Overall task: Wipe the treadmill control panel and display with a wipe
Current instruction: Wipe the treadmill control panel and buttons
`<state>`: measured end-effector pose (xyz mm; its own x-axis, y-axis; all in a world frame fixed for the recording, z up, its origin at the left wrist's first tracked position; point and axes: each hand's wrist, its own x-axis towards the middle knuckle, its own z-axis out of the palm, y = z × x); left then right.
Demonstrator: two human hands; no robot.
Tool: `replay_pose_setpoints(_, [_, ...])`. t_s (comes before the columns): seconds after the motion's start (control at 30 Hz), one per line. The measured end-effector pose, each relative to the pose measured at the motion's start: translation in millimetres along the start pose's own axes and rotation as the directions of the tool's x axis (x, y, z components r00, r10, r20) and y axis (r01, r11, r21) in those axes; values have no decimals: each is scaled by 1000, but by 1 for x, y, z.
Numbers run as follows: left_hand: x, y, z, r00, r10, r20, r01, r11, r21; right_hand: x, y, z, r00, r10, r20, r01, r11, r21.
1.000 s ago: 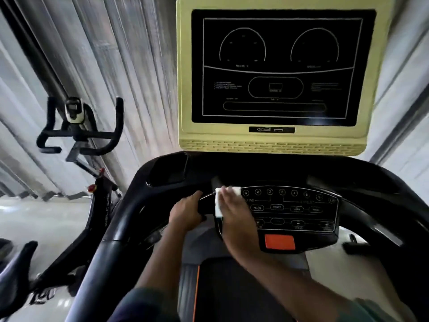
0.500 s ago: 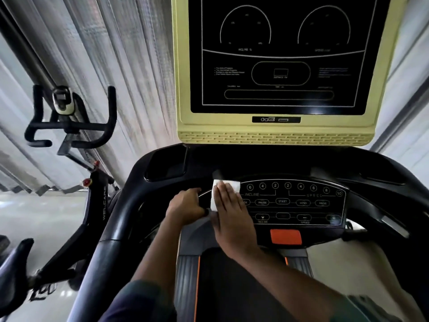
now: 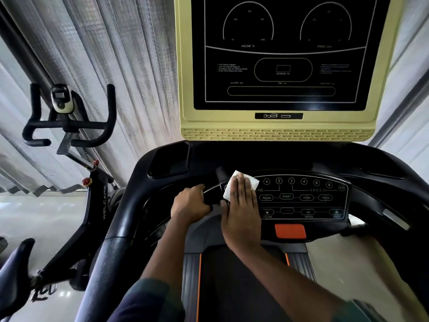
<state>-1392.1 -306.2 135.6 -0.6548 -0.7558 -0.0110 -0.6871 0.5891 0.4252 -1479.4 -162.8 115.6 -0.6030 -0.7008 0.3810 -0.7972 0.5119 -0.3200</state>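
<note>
Right hand (image 3: 241, 205) flat on the wipe (image 3: 228, 192), far-left corner of the control panel (image 3: 304, 198).

I see the right hand palm down, fingers straight and pressed together, pinning the white wipe against the black panel. Wipe edges show left of the fingers and beyond the fingertips. Left hand (image 3: 190, 205) curls round the curved black bar (image 3: 212, 191) just left of the panel, close beside the right hand. Orange tab (image 3: 290, 231) at the panel's near edge. Dark display (image 3: 278, 54) in its yellow frame stands beyond, apart from both hands. Exercise bike (image 3: 69, 126) well off to the left.
</note>
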Motion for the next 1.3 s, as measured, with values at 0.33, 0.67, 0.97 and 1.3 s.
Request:
replay_pose_setpoints(0.33, [0, -1, 1, 1000, 5, -7, -5, 1000, 3, -5, -1, 0, 999, 52, -8, -52, 999, -1])
replay_pose_setpoints(0.67, [-2, 0, 1, 1000, 8, -17, -8, 1000, -10, -9, -1, -3, 997, 76, -12, -76, 997, 14])
replay_pose_setpoints(0.97, [-2, 1, 0, 1000, -9, -10, 9, 1000, 2, -1, 19, -6, 999, 31, -19, -32, 999, -19])
replay_pose_setpoints(1.3, [-4, 4, -2, 1000, -3, -8, 3, 1000, 7, 2, 28, -12, 998, 53, -20, -54, 998, -32])
